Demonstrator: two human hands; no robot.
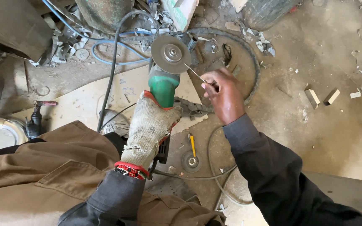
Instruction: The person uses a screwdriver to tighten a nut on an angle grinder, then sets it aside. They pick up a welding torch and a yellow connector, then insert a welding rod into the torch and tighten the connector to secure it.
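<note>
Head view, hands point(149, 125) gripping grinder point(163, 86), rod point(194, 73)

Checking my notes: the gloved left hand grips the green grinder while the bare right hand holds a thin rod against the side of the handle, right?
Not quite. In the head view the right hand holds the thin rod against the grinding disc, not the handle. The gloved left hand does grip the green grinder.

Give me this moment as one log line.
left hand: gloved, grips green angle grinder | right hand: holds thin metal rod at disc
</note>
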